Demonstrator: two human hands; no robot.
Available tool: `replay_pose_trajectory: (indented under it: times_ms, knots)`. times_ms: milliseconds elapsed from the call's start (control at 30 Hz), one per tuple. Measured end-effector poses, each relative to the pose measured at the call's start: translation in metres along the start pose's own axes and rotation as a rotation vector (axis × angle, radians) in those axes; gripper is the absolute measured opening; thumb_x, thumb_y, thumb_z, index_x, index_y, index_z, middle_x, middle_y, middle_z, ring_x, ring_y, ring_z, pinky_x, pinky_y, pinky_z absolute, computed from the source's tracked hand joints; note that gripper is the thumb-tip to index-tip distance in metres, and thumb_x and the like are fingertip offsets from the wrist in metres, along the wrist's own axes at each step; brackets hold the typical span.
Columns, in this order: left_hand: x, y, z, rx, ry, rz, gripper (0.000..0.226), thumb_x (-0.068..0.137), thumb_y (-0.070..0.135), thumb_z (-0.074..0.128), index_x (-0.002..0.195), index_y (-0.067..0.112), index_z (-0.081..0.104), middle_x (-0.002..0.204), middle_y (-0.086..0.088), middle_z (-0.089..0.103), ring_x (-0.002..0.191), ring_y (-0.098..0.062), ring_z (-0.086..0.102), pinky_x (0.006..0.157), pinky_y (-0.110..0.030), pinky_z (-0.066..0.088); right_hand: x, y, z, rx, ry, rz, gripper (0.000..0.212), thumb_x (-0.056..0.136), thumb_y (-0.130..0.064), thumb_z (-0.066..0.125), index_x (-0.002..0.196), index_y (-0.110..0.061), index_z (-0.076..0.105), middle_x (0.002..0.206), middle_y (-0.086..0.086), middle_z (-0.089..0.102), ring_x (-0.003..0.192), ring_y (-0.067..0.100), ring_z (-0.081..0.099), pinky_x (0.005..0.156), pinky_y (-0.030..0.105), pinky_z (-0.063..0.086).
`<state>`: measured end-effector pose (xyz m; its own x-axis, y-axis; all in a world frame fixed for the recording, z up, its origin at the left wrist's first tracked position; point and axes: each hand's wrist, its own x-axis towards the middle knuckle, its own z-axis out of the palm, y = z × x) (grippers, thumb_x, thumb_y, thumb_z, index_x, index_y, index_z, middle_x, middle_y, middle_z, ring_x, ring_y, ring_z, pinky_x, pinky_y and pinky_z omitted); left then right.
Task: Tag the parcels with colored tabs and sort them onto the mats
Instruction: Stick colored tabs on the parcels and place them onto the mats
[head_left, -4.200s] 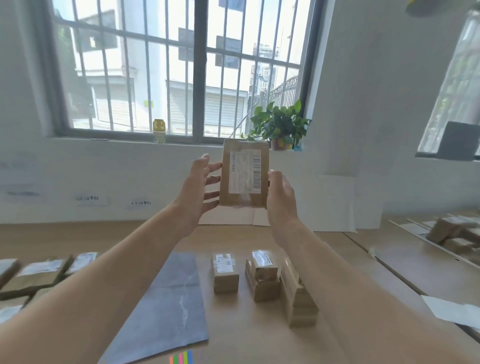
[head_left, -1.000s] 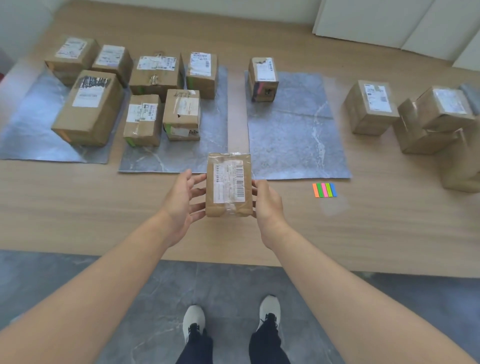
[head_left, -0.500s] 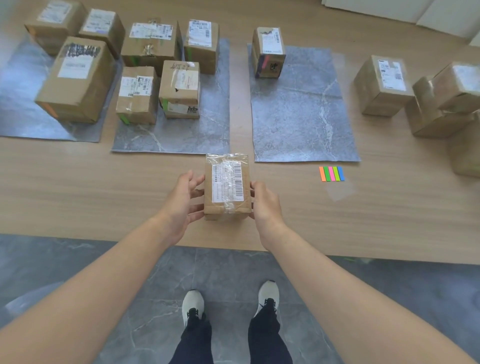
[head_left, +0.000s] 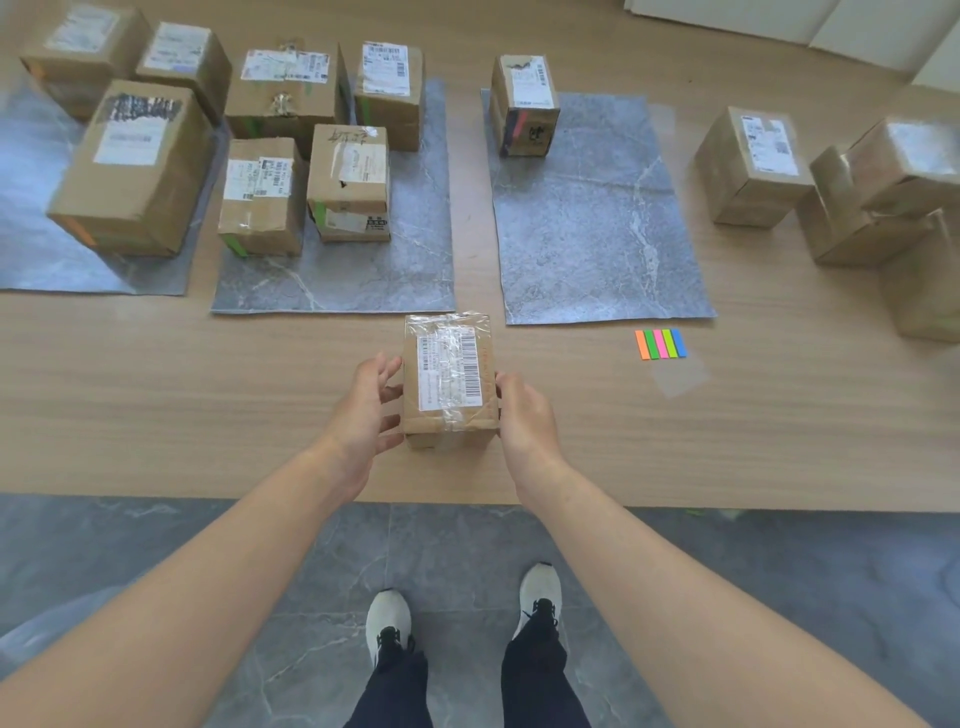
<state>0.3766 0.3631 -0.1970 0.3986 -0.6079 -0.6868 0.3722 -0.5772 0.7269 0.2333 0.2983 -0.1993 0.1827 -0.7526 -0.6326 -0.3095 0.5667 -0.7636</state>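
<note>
Your left grip (head_left: 369, 410) is spread, fingertips on the left side of the parcel (head_left: 448, 376). Your right grip (head_left: 530, 421) presses the parcel's right side, thumb at its top edge. Its fingers are hidden behind the back of the hand, so you cannot tell if they curl under. The parcel sits label-up between both grips, low over the near strip of the surface (head_left: 156, 405), in front of the gap between the middle mat (head_left: 363, 283) and the right mat (head_left: 597, 244). No tab shows on its visible faces, so treat it as untagged.

The tab strip (head_left: 661, 344) lies well to your right, just below the right mat's near corner.

**Done so far, by the look of it:**
- Four parcels are on the middle mat, and green tabs show on some.
- One tagged parcel (head_left: 524, 106) is at the far end of the right mat, with a reddish tab on its side.
- About three parcels are on or beside the left mat (head_left: 31, 265), and orange shows on the big box (head_left: 130, 166).

**Left to do:** this parcel, plus the untagged pile (head_left: 753, 166) off the mats at far right.

**Hard to tell:**
- Whether the parcel touches the surface or hangs just above it.
- The parcel's underside and far faces.
- The pile count, because the frame edge cuts it off.
- The left mat's extent, which is also cut off.
- The label text, which is unreadable.
- Tabs on the rear boxes.
</note>
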Motion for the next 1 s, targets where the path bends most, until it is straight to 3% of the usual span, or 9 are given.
replay_pose_trajectory:
  times_ms: [133, 167, 200, 233, 300, 400, 500, 867, 1000]
  knots:
    - [-0.018, 0.021, 0.007, 0.048, 0.038, 0.064, 0.050, 0.104, 0.054, 0.028, 0.147, 0.035, 0.046, 0.153, 0.007, 0.044, 0.144, -0.024, 0.036, 0.120, -0.043, 0.028, -0.013, -0.020, -0.008, 0.025, 0.094, -0.009, 0.044, 0.101, -0.030, 0.043, 0.108, 0.010, 0.061, 0.098, -0.006, 0.044, 0.088, 0.031, 0.056, 0.074, 0.043, 0.045]
    - [-0.023, 0.027, 0.010, 0.060, 0.029, 0.085, 0.047, 0.104, 0.054, 0.029, 0.142, 0.037, 0.051, 0.148, 0.011, 0.049, 0.141, -0.020, 0.039, 0.120, -0.042, 0.027, -0.014, -0.023, -0.010, 0.029, 0.108, -0.011, 0.049, 0.103, -0.029, 0.043, 0.124, 0.013, 0.057, 0.142, 0.007, 0.038, 0.097, 0.039, 0.059, 0.080, 0.047, 0.049]
    - [-0.028, 0.034, 0.014, 0.072, 0.017, 0.106, 0.040, 0.104, 0.054, 0.030, 0.128, 0.041, 0.058, 0.133, 0.019, 0.058, 0.130, -0.015, 0.047, 0.116, -0.038, 0.029, -0.015, -0.027, -0.014, 0.025, 0.113, -0.014, 0.051, 0.103, -0.028, 0.043, 0.132, 0.013, 0.052, 0.119, 0.027, 0.066, 0.099, 0.041, 0.060, 0.081, 0.047, 0.050]
    - [-0.032, 0.041, 0.017, 0.081, 0.002, 0.123, 0.034, 0.104, 0.053, 0.030, 0.112, 0.044, 0.062, 0.110, 0.026, 0.063, 0.112, -0.009, 0.054, 0.108, -0.033, 0.032, -0.015, -0.031, -0.016, 0.025, 0.118, -0.022, 0.052, 0.103, -0.028, 0.042, 0.134, 0.012, 0.050, 0.110, 0.020, 0.065, 0.096, 0.040, 0.058, 0.078, 0.046, 0.049]
    - [-0.040, 0.054, 0.024, 0.079, -0.035, 0.151, 0.031, 0.104, 0.053, 0.031, 0.102, 0.043, 0.061, 0.092, 0.031, 0.060, 0.087, 0.004, 0.051, 0.093, -0.027, 0.035, -0.017, -0.038, -0.020, 0.059, 0.134, -0.040, 0.051, 0.102, -0.027, 0.043, 0.135, 0.012, 0.050, 0.140, 0.027, 0.057, 0.110, 0.047, 0.059, 0.089, 0.055, 0.049]
    - [-0.047, 0.066, 0.037, 0.120, -0.146, 0.191, 0.055, 0.088, 0.071, 0.037, 0.134, 0.045, 0.053, 0.146, 0.018, 0.049, 0.124, -0.004, 0.045, 0.116, -0.036, 0.028, -0.020, -0.048, -0.030, 0.133, 0.160, -0.054, 0.054, 0.101, -0.029, 0.044, 0.137, 0.011, 0.048, 0.147, 0.024, 0.048, 0.134, 0.043, 0.046, 0.110, 0.060, 0.039]
    - [-0.044, 0.074, 0.057, 0.133, -0.170, 0.171, 0.059, 0.091, 0.070, 0.034, 0.142, 0.046, 0.050, 0.156, 0.012, 0.040, 0.145, -0.020, 0.032, 0.124, -0.047, 0.021, -0.014, -0.052, -0.047, 0.195, 0.170, -0.078, 0.055, 0.102, -0.031, 0.044, 0.137, 0.011, 0.047, 0.146, 0.023, 0.049, 0.134, 0.043, 0.046, 0.112, 0.061, 0.038]
    - [-0.001, 0.063, 0.191, 0.138, -0.188, 0.104, 0.050, 0.103, 0.059, 0.027, 0.141, 0.041, 0.054, 0.150, 0.008, 0.048, 0.144, -0.028, 0.035, 0.120, -0.045, 0.029, 0.062, -0.038, -0.160, 0.145, 0.203, -0.037, 0.046, 0.097, -0.032, 0.049, 0.123, 0.006, 0.056, 0.133, 0.025, 0.057, 0.123, 0.046, 0.054, 0.103, 0.066, 0.045]
    - [0.019, 0.053, 0.233, 0.123, -0.185, 0.054, 0.051, 0.103, 0.059, 0.026, 0.142, 0.041, 0.053, 0.149, 0.007, 0.049, 0.142, -0.028, 0.037, 0.119, -0.044, 0.031, 0.098, -0.024, -0.205, 0.097, 0.198, -0.033, 0.024, 0.098, -0.035, 0.055, 0.093, -0.016, 0.069, 0.099, 0.006, 0.073, 0.106, 0.036, 0.068, 0.097, 0.053, 0.054]
